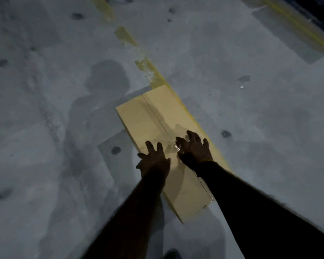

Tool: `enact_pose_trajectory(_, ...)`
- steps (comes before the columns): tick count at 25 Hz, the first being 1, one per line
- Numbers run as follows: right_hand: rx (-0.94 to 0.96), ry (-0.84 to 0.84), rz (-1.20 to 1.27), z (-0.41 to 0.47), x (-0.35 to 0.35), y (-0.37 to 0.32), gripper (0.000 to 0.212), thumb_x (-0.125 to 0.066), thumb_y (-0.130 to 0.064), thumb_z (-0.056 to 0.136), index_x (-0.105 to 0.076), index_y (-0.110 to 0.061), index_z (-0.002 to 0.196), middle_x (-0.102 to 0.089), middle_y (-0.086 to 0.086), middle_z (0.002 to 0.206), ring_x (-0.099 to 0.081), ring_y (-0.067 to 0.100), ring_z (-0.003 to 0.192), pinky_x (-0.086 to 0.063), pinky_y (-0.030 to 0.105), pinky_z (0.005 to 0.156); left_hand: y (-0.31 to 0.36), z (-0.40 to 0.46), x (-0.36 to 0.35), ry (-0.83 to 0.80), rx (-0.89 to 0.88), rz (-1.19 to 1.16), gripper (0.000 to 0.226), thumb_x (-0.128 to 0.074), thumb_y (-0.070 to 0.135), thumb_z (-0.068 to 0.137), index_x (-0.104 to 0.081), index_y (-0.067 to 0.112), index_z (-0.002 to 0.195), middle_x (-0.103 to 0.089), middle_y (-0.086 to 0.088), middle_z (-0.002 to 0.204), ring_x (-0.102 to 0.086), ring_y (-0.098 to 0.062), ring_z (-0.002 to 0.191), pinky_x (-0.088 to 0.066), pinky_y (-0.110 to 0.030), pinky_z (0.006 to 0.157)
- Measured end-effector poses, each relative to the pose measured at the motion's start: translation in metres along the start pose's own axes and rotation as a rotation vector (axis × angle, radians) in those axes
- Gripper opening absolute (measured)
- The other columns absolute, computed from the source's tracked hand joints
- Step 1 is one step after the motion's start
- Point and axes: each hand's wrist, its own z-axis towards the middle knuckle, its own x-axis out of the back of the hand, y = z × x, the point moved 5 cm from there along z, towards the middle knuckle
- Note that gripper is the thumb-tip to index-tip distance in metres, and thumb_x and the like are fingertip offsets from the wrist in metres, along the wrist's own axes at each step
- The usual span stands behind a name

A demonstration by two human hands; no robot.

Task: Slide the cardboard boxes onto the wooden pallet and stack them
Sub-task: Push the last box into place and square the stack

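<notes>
Both hands, left hand [153, 159] flat and right hand [195, 148] with fingers spread and bent, press a taped cardboard box [161, 131] on the concrete floor [45, 90], where an uneven shove could swing it off course.

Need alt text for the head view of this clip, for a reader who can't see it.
Two hands, left and right, press with spread fingers on a long cardboard box lying on a grey concrete floor, beside a worn yellow line. No pallet is in view.
</notes>
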Motion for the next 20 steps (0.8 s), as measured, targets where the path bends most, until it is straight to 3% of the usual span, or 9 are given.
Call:
enact_pose_trajectory(4,-0.006,-0.034,-0.063,0.023,-0.021,0.026,0.069,-0.055,-0.046,0.096,-0.018,-0.038,0.154,0.011,0.012,0.163,0.008,0.045,0.148,-0.005,0.065,0.116,0.002,0.014,-0.036,-0.047,0.093,-0.091,0.086,-0.056,0.057,0.091,-0.001,0.035,0.154,0.023,-0.008,0.161,-0.027,-0.058,0.135,-0.046,-0.063,0.097)
enact_pose_trajectory(8,-0.102,-0.073,0.039,0.036,-0.040,0.048,0.084,-0.061,-0.059,0.087,-0.007,-0.053,0.151,0.024,0.013,0.160,0.005,0.056,0.143,-0.011,0.069,0.112,-0.001,0.013,-0.055,0.050,0.033,-0.124,0.095,-0.061,0.056,0.089,0.001,0.032,0.157,0.029,-0.016,0.158,-0.042,-0.049,0.130,-0.049,-0.045,0.095)
enact_pose_trajectory(11,-0.101,-0.032,0.039,0.036,-0.042,0.056,0.089,-0.062,-0.069,0.079,-0.009,-0.056,0.148,0.005,0.013,0.159,-0.026,0.049,0.134,-0.033,0.060,0.104,-0.005,0.012,-0.055,0.101,-0.014,-0.185,0.096,-0.066,0.053,0.086,-0.006,0.028,0.157,0.025,-0.018,0.160,-0.029,-0.048,0.140,-0.046,-0.046,0.099)
enact_pose_trajectory(13,-0.089,0.040,-0.002,0.030,-0.036,0.054,0.088,-0.062,-0.073,0.076,-0.016,-0.053,0.148,-0.009,0.013,0.151,-0.041,0.043,0.121,-0.039,0.052,0.095,-0.013,0.011,-0.057,0.086,-0.001,-0.277,0.096,-0.069,0.052,0.084,-0.010,0.030,0.156,0.024,-0.014,0.160,-0.024,-0.049,0.142,-0.041,-0.053,0.103)
enact_pose_trajectory(15,-0.071,0.104,-0.001,0.021,-0.032,0.044,0.084,-0.062,-0.073,0.074,-0.024,-0.051,0.146,-0.016,0.011,0.146,-0.045,0.040,0.114,-0.039,0.050,0.094,-0.024,0.009,-0.056,0.092,0.010,-0.313,0.093,-0.066,0.057,0.083,-0.011,0.034,0.155,0.022,-0.010,0.161,-0.022,-0.047,0.143,-0.036,-0.055,0.105)
enact_pose_trajectory(20,-0.057,0.163,0.138,-0.009,-0.018,0.001,0.070,-0.063,-0.069,0.076,-0.042,-0.047,0.140,-0.019,0.008,0.144,-0.038,0.039,0.120,-0.041,0.051,0.100,-0.057,-0.012,-0.026,0.187,-0.006,-0.304,0.080,-0.057,0.067,0.082,-0.027,0.040,0.151,0.012,0.000,0.164,-0.019,-0.040,0.145,-0.027,-0.052,0.111)
